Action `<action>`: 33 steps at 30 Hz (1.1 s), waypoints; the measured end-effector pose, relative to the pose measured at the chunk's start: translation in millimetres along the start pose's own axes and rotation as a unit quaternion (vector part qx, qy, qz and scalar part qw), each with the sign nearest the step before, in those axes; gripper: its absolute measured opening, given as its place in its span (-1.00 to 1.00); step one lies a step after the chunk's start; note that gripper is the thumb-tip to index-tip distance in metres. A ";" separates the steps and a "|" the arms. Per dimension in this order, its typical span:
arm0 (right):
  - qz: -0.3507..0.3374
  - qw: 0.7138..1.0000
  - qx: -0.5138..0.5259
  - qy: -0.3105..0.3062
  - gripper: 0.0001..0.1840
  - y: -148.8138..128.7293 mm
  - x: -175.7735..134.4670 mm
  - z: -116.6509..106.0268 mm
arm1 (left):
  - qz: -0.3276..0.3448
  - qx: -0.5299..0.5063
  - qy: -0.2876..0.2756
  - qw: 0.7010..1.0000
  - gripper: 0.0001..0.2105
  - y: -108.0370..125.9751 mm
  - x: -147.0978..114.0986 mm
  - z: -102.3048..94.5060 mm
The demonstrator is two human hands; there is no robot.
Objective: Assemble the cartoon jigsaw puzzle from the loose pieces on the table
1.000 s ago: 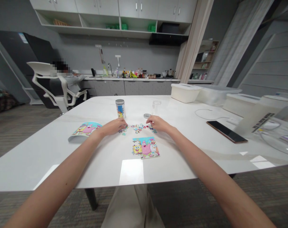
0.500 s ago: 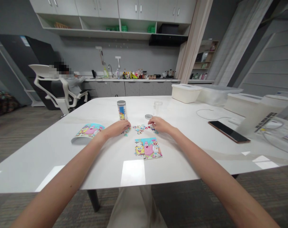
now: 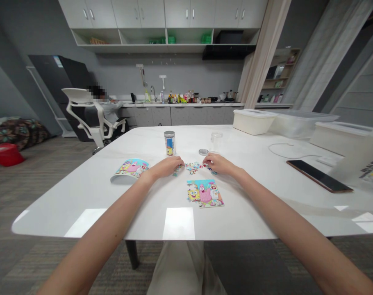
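A partly assembled jigsaw puzzle [image 3: 205,194] with cartoon figures lies flat near the front of the white table, its left edge ragged. Behind it, loose puzzle pieces [image 3: 193,167] are spread between my hands. My left hand [image 3: 169,166] rests at the left end of these pieces, fingers curled together and pointing inward. At the right end, my right hand [image 3: 219,163] bends its fingers down over more pieces. Whatever either set of fingertips holds is too small to see. A curved picture sheet [image 3: 130,169] with the same cartoon lies left of my left forearm.
A printed can [image 3: 169,144] stands behind my left hand. A clear jar [image 3: 216,141] and a round lid [image 3: 203,152] are behind my right hand. Farther right are a phone [image 3: 319,176], a white cable and storage boxes [image 3: 253,122]. A person [image 3: 110,110] sits in a chair beyond the table.
The camera view has turned left, so everything appears shifted right. Both hands stay among the loose pieces with little visible change. The assembled puzzle looks the same.
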State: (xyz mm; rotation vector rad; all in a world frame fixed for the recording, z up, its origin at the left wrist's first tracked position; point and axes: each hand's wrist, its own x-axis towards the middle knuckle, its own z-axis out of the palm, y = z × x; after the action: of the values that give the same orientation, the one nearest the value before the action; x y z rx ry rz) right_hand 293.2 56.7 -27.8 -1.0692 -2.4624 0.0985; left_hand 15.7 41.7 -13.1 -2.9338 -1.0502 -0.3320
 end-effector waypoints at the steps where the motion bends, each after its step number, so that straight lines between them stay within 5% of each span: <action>1: 0.001 1.000 0.000 -0.001 -0.70 -0.5 -0.3 -0.6 | -0.003 0.001 -0.002 1.000 -0.72 0.3 -0.2 0.0; 19: 0.105 0.993 -0.035 -0.032 -0.63 18.1 -5.9 -15.4 | -0.035 -0.064 0.034 0.997 -0.73 -0.7 -2.6 5.0; 26: 0.102 0.993 -0.023 -0.046 -0.68 15.0 -7.0 -19.0 | -0.075 -0.132 0.068 0.986 -0.79 5.7 -2.9 -15.5; 33: 0.071 0.997 0.011 -0.036 -0.76 1.5 -5.6 -12.3 | -0.125 -0.257 0.007 0.958 -0.82 15.7 -14.0 -12.7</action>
State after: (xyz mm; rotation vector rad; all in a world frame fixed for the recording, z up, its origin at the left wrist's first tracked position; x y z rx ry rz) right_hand 302.9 52.4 -19.2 -1.2499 -2.4408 0.2100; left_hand 12.5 19.7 -2.5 -3.2169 -1.5458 -0.7322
